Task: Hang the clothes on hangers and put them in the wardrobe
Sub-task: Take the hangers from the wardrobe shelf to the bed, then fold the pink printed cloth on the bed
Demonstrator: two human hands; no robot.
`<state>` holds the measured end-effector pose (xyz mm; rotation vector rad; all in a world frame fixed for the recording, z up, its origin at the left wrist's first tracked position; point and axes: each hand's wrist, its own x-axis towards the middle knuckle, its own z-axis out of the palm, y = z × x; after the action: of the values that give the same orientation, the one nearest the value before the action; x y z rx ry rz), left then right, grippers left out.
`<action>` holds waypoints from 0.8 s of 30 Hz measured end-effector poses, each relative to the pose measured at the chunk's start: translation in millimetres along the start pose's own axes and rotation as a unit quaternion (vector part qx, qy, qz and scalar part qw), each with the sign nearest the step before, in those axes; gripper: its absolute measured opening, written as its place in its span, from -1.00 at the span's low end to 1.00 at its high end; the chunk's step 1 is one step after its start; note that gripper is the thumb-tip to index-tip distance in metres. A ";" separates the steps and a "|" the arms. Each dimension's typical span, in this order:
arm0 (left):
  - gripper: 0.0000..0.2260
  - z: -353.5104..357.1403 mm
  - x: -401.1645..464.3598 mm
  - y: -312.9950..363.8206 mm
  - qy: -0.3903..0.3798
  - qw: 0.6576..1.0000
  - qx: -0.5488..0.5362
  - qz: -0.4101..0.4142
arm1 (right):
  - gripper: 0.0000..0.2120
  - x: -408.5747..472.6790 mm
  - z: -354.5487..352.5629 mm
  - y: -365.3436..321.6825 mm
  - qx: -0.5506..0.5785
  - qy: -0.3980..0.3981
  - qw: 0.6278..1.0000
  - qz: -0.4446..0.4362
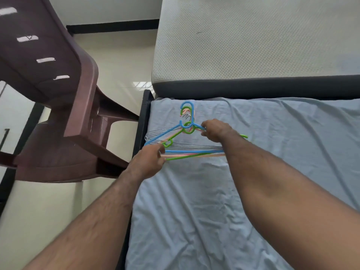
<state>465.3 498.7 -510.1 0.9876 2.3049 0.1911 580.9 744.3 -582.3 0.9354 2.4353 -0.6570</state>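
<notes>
Working on the bed [214, 211], with its wrinkled blue sheet, below the bare mattress [253, 39] and beside the brown plastic chair [58, 94], we have both hands on a tangled stack of hangers [185, 147] lying near the sheet's upper left corner. We judge the step is freeing one hanger, so we should pin the rest flat and slide the chosen one sideways rather than lift, because the hooks interlock. The stack's long axis runs left to right across the bed, with the hooks pointing away from us toward the mattress. Our right hand [216, 131] curls its fingers around the blue hanger's shoulder, while our left hand [150, 160] pinches the bottom bars at their left end.
</notes>
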 end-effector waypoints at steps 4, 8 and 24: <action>-0.88 1.6 -3.0 10.3 0.005 1.000 -0.012 0.007 | -0.66 -15.7 19.1 7.4 0.106 0.081 0.990 0.052; -0.92 -1.8 -14.7 23.5 0.020 0.999 -0.027 0.017 | -0.79 -63.6 26.7 5.4 0.142 0.163 0.976 0.021; -0.95 -30.0 -149.1 142.9 0.067 0.990 -0.084 0.095 | -0.87 -283.4 -20.8 12.5 0.165 0.300 0.939 -0.028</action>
<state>613.5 499.6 -363.0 1.1355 2.2685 0.5354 774.8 625.1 -411.6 1.3673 2.9424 -0.9310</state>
